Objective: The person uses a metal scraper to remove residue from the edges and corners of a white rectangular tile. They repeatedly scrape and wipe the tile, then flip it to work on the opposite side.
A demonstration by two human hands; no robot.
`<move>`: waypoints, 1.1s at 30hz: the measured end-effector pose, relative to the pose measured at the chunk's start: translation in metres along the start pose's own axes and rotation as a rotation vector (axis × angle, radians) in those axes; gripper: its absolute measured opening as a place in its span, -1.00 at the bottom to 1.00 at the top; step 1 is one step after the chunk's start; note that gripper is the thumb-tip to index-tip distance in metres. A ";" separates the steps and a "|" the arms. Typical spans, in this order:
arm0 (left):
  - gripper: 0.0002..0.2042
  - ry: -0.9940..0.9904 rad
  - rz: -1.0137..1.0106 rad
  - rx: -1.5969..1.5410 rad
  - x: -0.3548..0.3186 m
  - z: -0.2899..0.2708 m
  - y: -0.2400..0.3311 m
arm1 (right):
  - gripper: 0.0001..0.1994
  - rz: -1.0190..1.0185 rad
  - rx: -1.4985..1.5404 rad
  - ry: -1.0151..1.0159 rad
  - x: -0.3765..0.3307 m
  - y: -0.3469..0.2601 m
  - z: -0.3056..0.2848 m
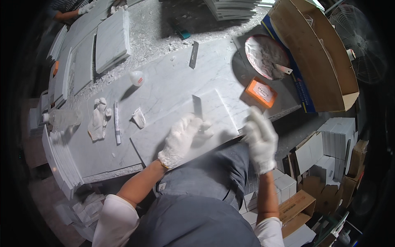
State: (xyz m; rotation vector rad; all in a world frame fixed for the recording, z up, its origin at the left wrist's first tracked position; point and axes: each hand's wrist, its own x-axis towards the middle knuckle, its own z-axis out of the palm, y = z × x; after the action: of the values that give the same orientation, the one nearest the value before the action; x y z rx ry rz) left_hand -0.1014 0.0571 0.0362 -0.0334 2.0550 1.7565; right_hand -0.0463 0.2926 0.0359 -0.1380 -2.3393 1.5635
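My left hand [179,138], in a white knit glove, is over the near part of a white, grey-veined marble tile [220,117]. Its fingers are closed on the lower end of a thin flat metal blade [197,105], which points away from me. My right hand [262,140], gloved too, is raised off the tile's right corner. Motion blurs its fingers, and nothing shows clearly in it. Beyond it lies an orange sanding block [262,92] with a pale label. A round tub [263,51] of whitish paste holds a putty knife [283,69].
A second flat blade [194,54], a small white bottle [136,78], a marker-like tube [117,123], spare gloves [98,119] and a clear bottle [63,118] lie on the slab. A cardboard box [317,49] stands right. Stacked tiles [113,39] and another person's gloved hand [87,7] are far left.
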 end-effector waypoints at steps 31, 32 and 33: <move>-0.63 -0.315 -0.400 0.218 0.019 -0.019 0.028 | -0.61 0.317 -0.228 -0.132 0.000 0.011 0.042; -0.63 -0.314 -0.395 0.207 0.019 -0.019 0.027 | -0.61 0.307 -0.257 -0.156 0.000 0.009 0.042; -0.64 -0.313 -0.391 0.198 0.018 -0.019 0.027 | -0.61 0.261 -0.269 -0.155 0.000 0.006 0.045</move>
State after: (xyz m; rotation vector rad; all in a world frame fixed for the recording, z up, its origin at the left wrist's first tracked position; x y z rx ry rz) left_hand -0.1319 0.0487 0.0569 -0.0883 1.8343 1.2344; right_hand -0.0612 0.2557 0.0146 -0.4130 -2.7399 1.4029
